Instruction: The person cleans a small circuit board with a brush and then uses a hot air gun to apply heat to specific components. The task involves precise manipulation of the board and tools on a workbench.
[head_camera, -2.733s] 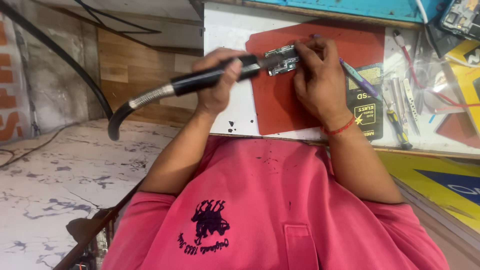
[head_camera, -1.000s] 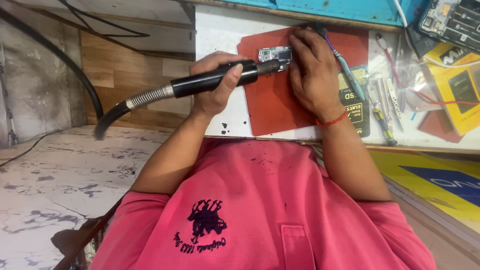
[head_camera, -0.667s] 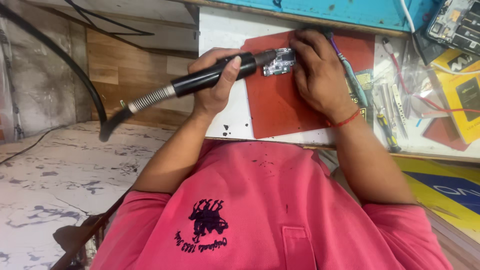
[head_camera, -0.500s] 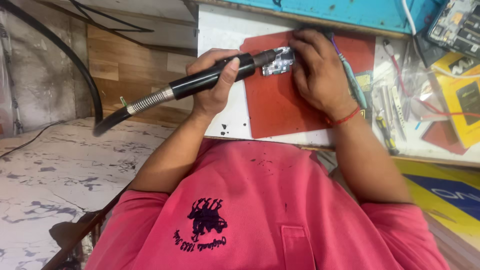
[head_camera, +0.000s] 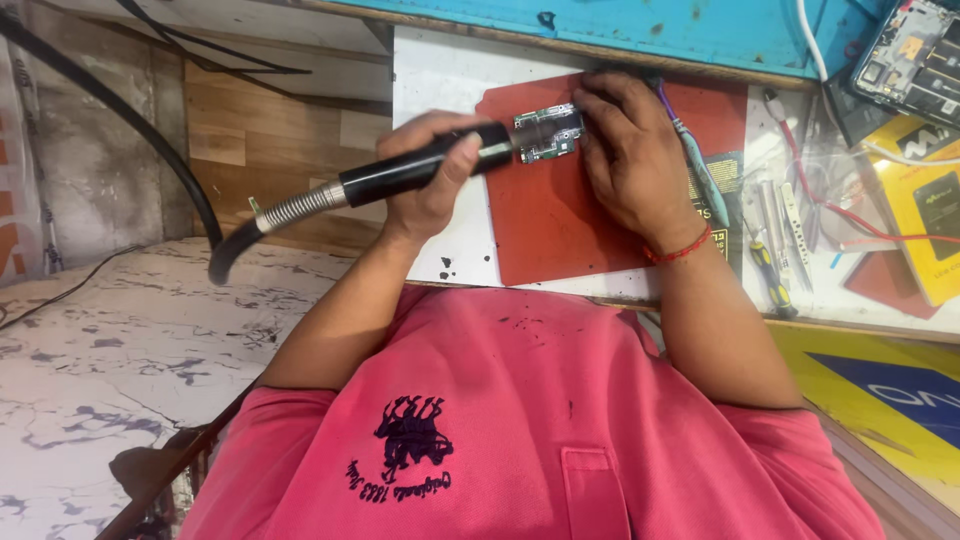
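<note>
Bare red mat (head_camera: 560, 230) below the circuit board (head_camera: 548, 133); screwdrivers (head_camera: 775, 240) and cables (head_camera: 850, 215) crowd its right.

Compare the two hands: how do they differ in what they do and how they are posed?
The left hand is wrapped around the black handpiece in a closed grip; the right hand lies flatter, its fingers pressing the small circuit board. The right wrist wears a red thread; the left is bare. Both work over the red mat.
</note>
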